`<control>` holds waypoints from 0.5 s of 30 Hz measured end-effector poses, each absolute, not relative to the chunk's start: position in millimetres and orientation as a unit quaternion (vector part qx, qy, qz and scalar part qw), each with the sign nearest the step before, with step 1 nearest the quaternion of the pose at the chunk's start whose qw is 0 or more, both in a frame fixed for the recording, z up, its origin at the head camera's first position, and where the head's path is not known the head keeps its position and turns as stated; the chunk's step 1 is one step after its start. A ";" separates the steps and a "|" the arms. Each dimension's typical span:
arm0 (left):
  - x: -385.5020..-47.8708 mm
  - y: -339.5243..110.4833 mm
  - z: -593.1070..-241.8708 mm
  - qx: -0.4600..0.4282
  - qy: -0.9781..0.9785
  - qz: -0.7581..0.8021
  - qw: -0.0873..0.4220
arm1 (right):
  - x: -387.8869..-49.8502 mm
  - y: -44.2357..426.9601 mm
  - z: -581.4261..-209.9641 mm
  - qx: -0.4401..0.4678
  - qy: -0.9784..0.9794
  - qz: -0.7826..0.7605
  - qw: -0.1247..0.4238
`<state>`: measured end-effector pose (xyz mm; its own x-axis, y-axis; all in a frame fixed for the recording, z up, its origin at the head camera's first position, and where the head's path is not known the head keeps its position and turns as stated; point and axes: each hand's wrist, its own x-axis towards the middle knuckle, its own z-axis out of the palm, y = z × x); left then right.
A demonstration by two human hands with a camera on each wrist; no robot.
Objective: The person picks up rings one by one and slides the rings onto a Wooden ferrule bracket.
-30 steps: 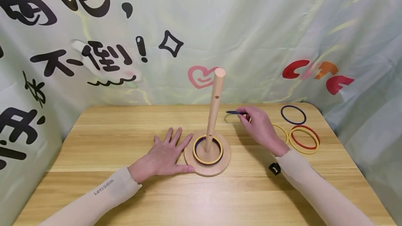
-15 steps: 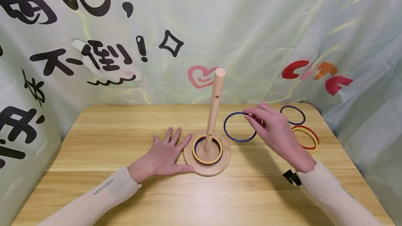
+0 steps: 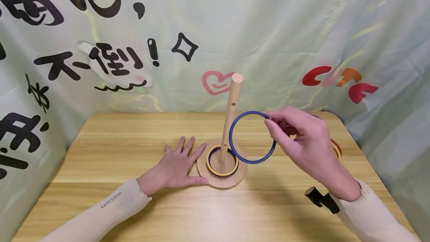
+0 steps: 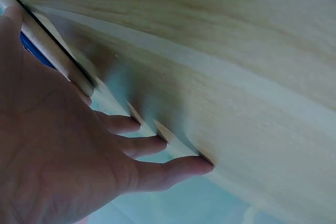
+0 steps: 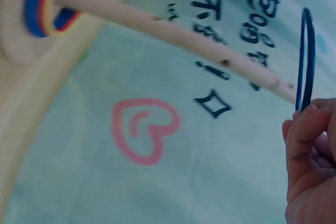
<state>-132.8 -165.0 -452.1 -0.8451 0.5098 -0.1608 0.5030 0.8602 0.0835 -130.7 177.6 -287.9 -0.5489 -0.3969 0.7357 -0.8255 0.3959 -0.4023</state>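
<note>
My right hand (image 3: 304,141) pinches a blue ring (image 3: 253,162) by its edge, between thumb and fingers, above the table. In the head view the ring hangs face-on to the right of a wooden post (image 3: 234,96), overlapping the round base (image 3: 221,185). In the right wrist view the ring (image 5: 310,51) appears edge-on near the post's top end. A yellow ring (image 3: 220,174) and darker rings beneath it lie around the post's foot. My left hand (image 3: 178,165) lies flat with fingers spread, thumb and index finger touching the base's left edge.
Behind my right hand, red and yellow rings (image 3: 337,148) and another blue ring (image 3: 316,115) lie partly hidden on the wooden table (image 3: 215,216). A printed curtain (image 3: 268,29) hangs behind the table. My right wrist carries a black mount (image 3: 320,199).
My right hand has lifted the blue ring off the table, nearer the camera, turning it from edge-on to face-on. The ring now overlaps the base in view. My left hand stays put.
</note>
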 end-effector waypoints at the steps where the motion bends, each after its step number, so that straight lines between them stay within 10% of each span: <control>1: -132.8 -165.0 -452.0 0.264 0.960 0.018 0.088 | -130.1 175.2 -282.8 0.382 -0.783 0.402 0.282; 15: -132.1 -165.1 -452.6 0.266 0.960 0.025 0.083 | -141.9 141.0 -239.1 0.259 -0.759 0.543 0.250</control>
